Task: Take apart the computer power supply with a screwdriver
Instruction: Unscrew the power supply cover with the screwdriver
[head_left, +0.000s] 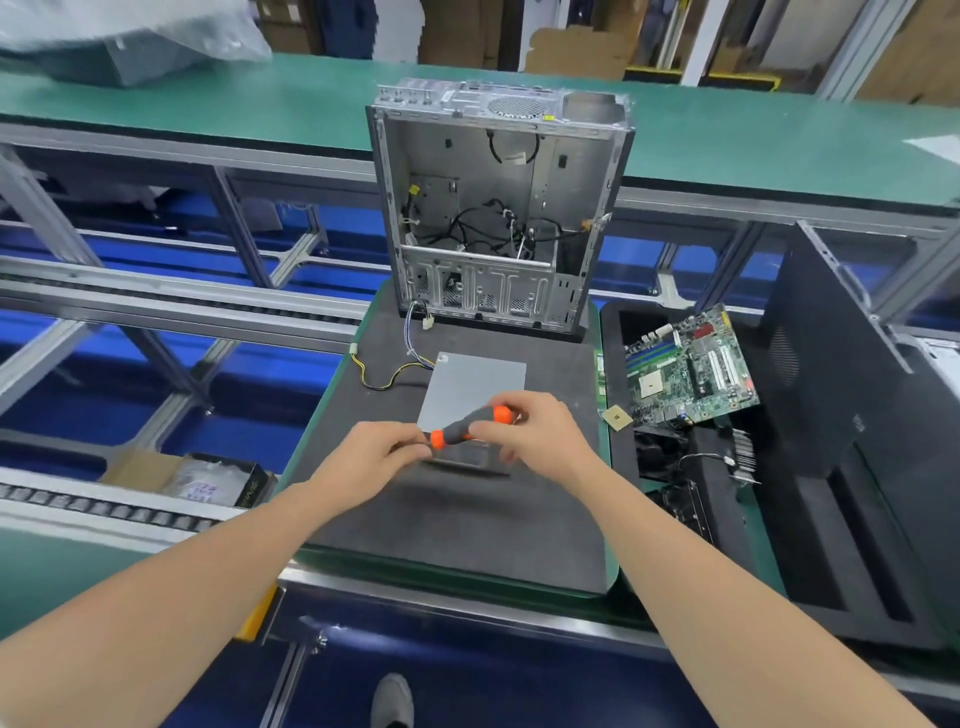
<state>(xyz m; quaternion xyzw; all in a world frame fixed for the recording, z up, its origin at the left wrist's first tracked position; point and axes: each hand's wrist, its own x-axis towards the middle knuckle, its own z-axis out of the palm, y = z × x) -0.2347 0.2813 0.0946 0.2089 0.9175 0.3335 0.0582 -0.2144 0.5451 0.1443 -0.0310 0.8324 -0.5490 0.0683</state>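
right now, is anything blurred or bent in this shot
Head view: wide-angle distortion bows the green conveyor belt; the clear plastic-wrapped bundle at top left is smeared; the orange-and-grey screwdriver and grey metal power supply box look sharp; light is even, shadows soft.

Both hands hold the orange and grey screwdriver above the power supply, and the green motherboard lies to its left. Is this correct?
Not quite. In the head view the motherboard lies to the right of the power supply, not its left. The rest holds: left hand and right hand both hold the screwdriver above it.
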